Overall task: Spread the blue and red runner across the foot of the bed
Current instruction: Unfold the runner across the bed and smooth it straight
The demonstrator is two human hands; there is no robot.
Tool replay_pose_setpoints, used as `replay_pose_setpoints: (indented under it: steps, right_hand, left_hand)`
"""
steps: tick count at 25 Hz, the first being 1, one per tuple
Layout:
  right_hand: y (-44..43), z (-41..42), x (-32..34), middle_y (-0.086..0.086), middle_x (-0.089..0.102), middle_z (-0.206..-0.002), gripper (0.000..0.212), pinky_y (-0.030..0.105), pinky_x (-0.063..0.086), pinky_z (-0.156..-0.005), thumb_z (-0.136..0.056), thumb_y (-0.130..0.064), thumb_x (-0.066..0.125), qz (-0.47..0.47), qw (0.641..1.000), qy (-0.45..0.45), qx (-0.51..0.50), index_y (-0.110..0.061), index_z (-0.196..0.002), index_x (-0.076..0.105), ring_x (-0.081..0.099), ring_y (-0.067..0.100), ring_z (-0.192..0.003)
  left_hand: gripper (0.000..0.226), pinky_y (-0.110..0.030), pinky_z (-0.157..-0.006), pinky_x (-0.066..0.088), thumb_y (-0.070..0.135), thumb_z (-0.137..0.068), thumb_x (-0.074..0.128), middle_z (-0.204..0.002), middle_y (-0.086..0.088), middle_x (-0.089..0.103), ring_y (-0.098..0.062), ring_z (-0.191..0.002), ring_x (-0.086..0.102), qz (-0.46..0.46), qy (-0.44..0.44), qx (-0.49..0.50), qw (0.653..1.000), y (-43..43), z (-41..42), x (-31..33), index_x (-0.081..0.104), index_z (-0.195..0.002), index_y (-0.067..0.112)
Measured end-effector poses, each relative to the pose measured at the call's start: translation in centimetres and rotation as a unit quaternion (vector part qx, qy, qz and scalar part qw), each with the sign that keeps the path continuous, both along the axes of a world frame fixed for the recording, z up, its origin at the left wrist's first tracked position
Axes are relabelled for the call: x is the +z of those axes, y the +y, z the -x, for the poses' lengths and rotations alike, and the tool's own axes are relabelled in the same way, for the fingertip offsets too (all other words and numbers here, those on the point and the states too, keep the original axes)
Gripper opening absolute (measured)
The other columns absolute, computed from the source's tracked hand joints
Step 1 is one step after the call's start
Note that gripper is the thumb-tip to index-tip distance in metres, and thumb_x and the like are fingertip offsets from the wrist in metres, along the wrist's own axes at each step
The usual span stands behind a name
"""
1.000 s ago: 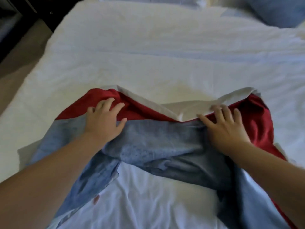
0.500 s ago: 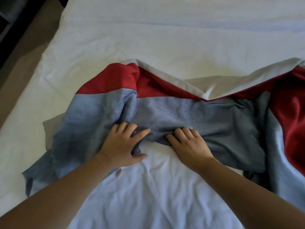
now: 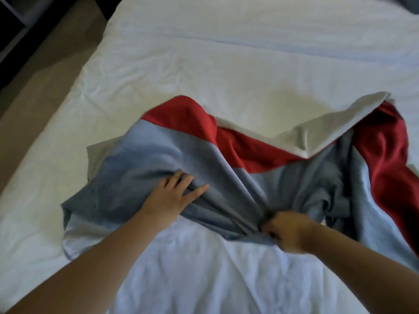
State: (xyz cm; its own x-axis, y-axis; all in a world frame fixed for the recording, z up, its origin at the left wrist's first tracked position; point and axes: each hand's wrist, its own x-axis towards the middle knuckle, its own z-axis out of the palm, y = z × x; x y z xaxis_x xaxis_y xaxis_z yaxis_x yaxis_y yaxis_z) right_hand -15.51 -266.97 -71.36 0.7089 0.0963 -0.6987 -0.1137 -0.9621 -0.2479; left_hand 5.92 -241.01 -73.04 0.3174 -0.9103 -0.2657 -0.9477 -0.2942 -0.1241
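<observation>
one runner [image 3: 158, 159], rumpled on one bed [image 3: 226, 64]; my left hand [image 3: 169, 197] flat on it | my right hand [image 3: 285, 232] gripping its bunched blue edge

Reaching in from lower left with bare left forearm [image 3: 90, 268], from lower right with bare right forearm [image 3: 362, 252]. Pressing left hand [image 3: 172, 198] palm-down, fingers straight and spread, thumb out to right, onto blue part of crumpled blue and red cloth runner [image 3: 147, 159]. Gripping gathered fold of same blue fabric in right hand [image 3: 285, 232], fingers curled, knuckles up; motion-blurred, fingertips hidden in cloth. Hands apart, left set farther forward than right.
</observation>
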Motion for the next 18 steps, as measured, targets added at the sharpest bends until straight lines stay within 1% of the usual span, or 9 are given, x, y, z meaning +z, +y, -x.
replay_pose_setpoints:
  steps: [2,4,6,7,8,11,14,16,18]
  right_hand:
    - [0.8,2.8,0.9,0.005,0.068,-0.114,0.031,0.028,0.041,-0.075,-0.088,-0.031,0.048,0.032,0.992,0.118,-0.009,-0.020,-0.113,0.064,0.062,0.028,-0.103]
    - [1.9,5.2,1.6,0.007,0.063,-0.129,0.041,0.029,0.043,-0.088,-0.093,-0.032,0.047,0.096,0.967,0.235,-0.010,-0.014,-0.127,0.061,0.059,0.027,-0.113]
    - [2.8,5.8,1.7,0.010,0.054,-0.143,0.048,0.037,0.038,-0.108,-0.095,-0.028,0.042,0.137,0.950,0.279,0.034,-0.009,-0.137,0.054,0.049,0.028,-0.132]
    - [3.4,5.0,2.0,0.010,0.052,-0.145,0.049,0.040,0.037,-0.110,-0.094,-0.027,0.042,0.150,0.943,0.292,0.059,-0.008,-0.138,0.053,0.046,0.028,-0.135]
    - [4.0,3.7,2.2,0.008,0.054,-0.143,0.049,0.041,0.040,-0.109,-0.093,-0.028,0.044,0.164,0.942,0.285,0.059,-0.010,-0.137,0.055,0.048,0.027,-0.134]
    - [6.7,-2.0,3.3,0.004,0.065,-0.125,0.042,0.036,0.048,-0.091,-0.089,-0.030,0.046,0.167,0.972,0.165,0.023,-0.015,-0.125,0.063,0.060,0.027,-0.118]
    - [10.4,-8.8,4.9,0.004,0.069,-0.113,0.032,0.035,0.050,-0.082,-0.089,-0.026,0.045,0.119,0.993,0.003,-0.014,-0.018,-0.113,0.066,0.065,0.027,-0.105]
    - [13.6,-13.7,5.8,0.003,0.067,-0.112,0.028,0.036,0.050,-0.074,-0.092,-0.029,0.045,0.076,0.989,-0.118,-0.048,-0.022,-0.115,0.060,0.065,0.029,-0.099]
    - [17.0,-18.5,5.6,0.005,0.060,-0.121,0.032,0.038,0.045,-0.070,-0.093,-0.032,0.045,0.041,0.974,-0.217,-0.056,-0.025,-0.124,0.052,0.061,0.031,-0.102]
  left_hand:
    - [0.117,-0.048,-0.093,0.048,0.021,-0.048,0.087,-0.137,-0.013,0.053,-0.038,-0.130,0.050,-0.007,0.003,-0.011,1.000,2.1,0.5,-0.1,0.032,-0.150,0.033]
    - [0.111,-0.049,-0.103,0.044,0.025,-0.053,0.085,-0.138,-0.009,0.054,-0.036,-0.134,0.049,-0.013,0.021,-0.026,0.999,4.0,0.8,-0.2,0.033,-0.150,0.034]
    - [0.104,-0.052,-0.108,0.040,0.033,-0.057,0.083,-0.142,-0.007,0.051,-0.034,-0.137,0.046,0.000,0.027,-0.038,0.999,5.7,0.6,-0.1,0.034,-0.150,0.034]
    - [0.100,-0.053,-0.109,0.038,0.039,-0.060,0.081,-0.144,-0.006,0.049,-0.033,-0.138,0.044,0.006,0.035,-0.032,0.999,6.4,0.3,0.1,0.035,-0.149,0.034]
    - [0.095,-0.053,-0.110,0.036,0.046,-0.062,0.077,-0.145,-0.006,0.047,-0.032,-0.139,0.043,0.015,0.042,-0.017,0.999,7.3,0.0,0.5,0.037,-0.147,0.033]
    - [0.080,-0.055,-0.109,0.035,0.063,-0.070,0.065,-0.145,-0.006,0.048,-0.030,-0.136,0.045,0.070,0.055,0.069,0.994,10.3,-1.6,2.4,0.048,-0.141,0.032]
    - [0.069,-0.052,-0.103,0.038,0.070,-0.083,0.053,-0.143,-0.008,0.053,-0.031,-0.129,0.052,0.133,0.037,0.113,0.984,13.0,-4.5,4.9,0.054,-0.140,0.031]
    - [0.064,-0.049,-0.100,0.039,0.067,-0.091,0.042,-0.143,-0.009,0.051,-0.033,-0.127,0.053,0.144,0.001,0.158,0.977,14.1,-8.0,5.5,0.045,-0.146,0.034]
    - [0.063,-0.050,-0.101,0.039,0.065,-0.095,0.032,-0.151,-0.009,0.043,-0.034,-0.136,0.044,0.143,-0.017,0.221,0.965,14.4,-11.6,5.1,0.033,-0.152,0.037]
